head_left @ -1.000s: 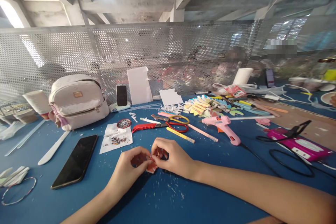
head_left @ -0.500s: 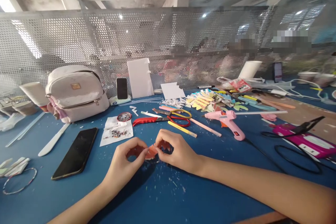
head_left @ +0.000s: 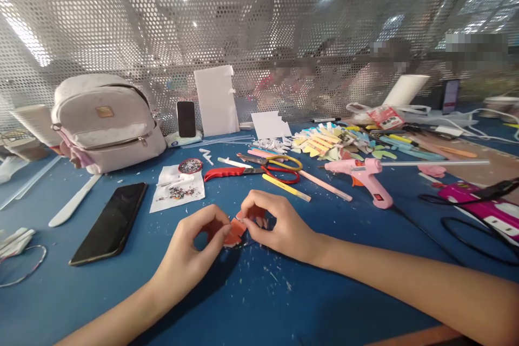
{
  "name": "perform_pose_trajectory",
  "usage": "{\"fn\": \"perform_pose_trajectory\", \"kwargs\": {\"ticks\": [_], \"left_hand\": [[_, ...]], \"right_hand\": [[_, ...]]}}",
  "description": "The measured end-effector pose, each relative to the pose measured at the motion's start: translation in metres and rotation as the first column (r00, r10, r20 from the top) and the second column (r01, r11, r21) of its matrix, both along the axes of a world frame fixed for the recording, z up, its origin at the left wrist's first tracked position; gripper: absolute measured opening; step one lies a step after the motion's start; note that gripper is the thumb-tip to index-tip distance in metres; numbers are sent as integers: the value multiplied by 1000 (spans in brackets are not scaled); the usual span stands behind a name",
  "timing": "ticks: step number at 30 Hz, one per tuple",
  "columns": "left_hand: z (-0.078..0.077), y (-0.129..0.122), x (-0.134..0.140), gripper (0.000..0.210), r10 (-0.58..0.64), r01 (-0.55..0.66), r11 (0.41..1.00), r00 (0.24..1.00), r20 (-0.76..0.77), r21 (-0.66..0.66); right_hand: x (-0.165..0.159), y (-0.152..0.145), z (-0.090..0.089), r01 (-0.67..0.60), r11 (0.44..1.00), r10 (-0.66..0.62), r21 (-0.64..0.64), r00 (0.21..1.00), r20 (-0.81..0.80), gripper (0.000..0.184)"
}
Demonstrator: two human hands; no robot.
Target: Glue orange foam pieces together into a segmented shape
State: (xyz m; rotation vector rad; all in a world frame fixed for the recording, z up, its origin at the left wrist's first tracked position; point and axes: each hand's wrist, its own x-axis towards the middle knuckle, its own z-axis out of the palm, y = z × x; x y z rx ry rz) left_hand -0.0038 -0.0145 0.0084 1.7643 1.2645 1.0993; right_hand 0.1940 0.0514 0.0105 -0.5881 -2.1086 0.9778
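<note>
Between my hands, low over the blue table, is a small orange-red piece point(head_left: 234, 233), flat and irregular, perhaps card or foam. My left hand point(head_left: 198, 238) pinches its left side between thumb and forefinger. My right hand point(head_left: 275, 221) is closed in a pinch at its upper right edge, with the fingertips on a small orange bit there. Whether that bit is joined to the larger piece I cannot tell. Just beyond the hands lie red-handled scissors point(head_left: 279, 170), a red-handled cutter point(head_left: 227, 173) and a yellow pen point(head_left: 286, 188).
A pink glue gun point(head_left: 375, 178) with its cord lies to the right, near a magenta power strip point(head_left: 482, 205). Behind are cut paper pieces point(head_left: 324, 141). A black phone point(head_left: 109, 224), white paper with crumbs point(head_left: 174, 194) and a pale backpack point(head_left: 107, 130) are on the left.
The view has tipped downward, so the ceiling is mostly gone. My right fingers have shifted slightly up along the orange piece, and more of it shows. My left hand keeps its pinch.
</note>
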Motion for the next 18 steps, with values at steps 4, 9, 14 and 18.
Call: {"fn": "perform_pose_trajectory", "kwargs": {"ticks": [4, 9, 14, 18], "left_hand": [[-1, -3, -1, 23, -9, 9, 1000, 1000, -21, -5], [-1, -3, 1, 23, -13, 12, 1000, 999, -46, -2], [-1, -5, 4, 23, -20, 20, 1000, 997, -69, -4], [0, -7, 6, 24, -32, 31, 999, 998, -59, -10]], "right_hand": [[1, -1, 2, -62, 978, 63, -198, 998, -5, 6], [2, 1, 3, -171, 862, 146, -477, 985, -90, 15], [2, 0, 1, -180, 839, 137, -514, 983, -121, 16], [0, -5, -1, -178, 858, 121, -481, 982, -147, 12]]}}
